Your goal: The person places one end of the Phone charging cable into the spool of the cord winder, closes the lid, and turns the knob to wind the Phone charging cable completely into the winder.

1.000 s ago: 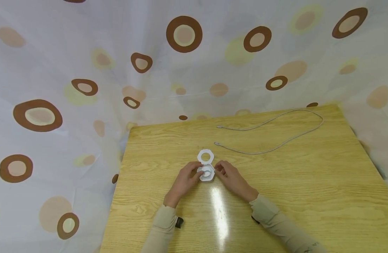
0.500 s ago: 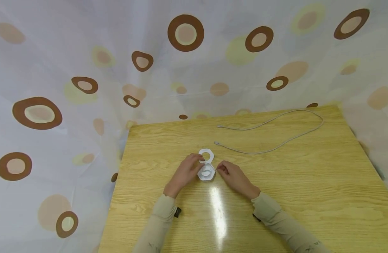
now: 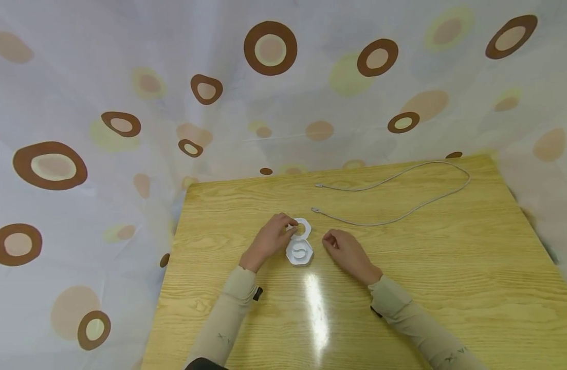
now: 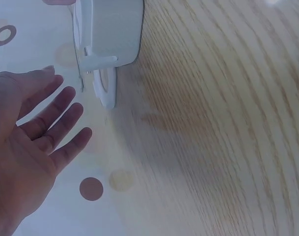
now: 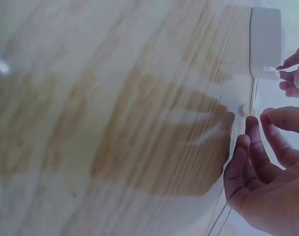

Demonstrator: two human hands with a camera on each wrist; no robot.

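A white hexagonal case (image 3: 299, 260) stands on the table in the head view, with a curved S-shaped divider inside. Its lid (image 3: 307, 227), which has a round hole, lies folded back on the far side. My left hand (image 3: 268, 240) is over the lid's left edge with loosely bent fingers; whether it touches the lid I cannot tell. In the left wrist view those fingers are spread and hold nothing. To the right of the case, apart from it, my right hand (image 3: 350, 253) hovers with fingers loosely curled, thumb near the index finger, nothing visible in it.
A thin grey cable (image 3: 419, 207) lies in a wide loop at the back right of the wooden table (image 3: 450, 267), both plug ends pointing left. A patterned curtain (image 3: 320, 92) hangs behind the table and on its left side.
My left hand has moved away from inside the case, up toward the lid, uncovering the divider. My right hand has drawn off a little to the right of the case.
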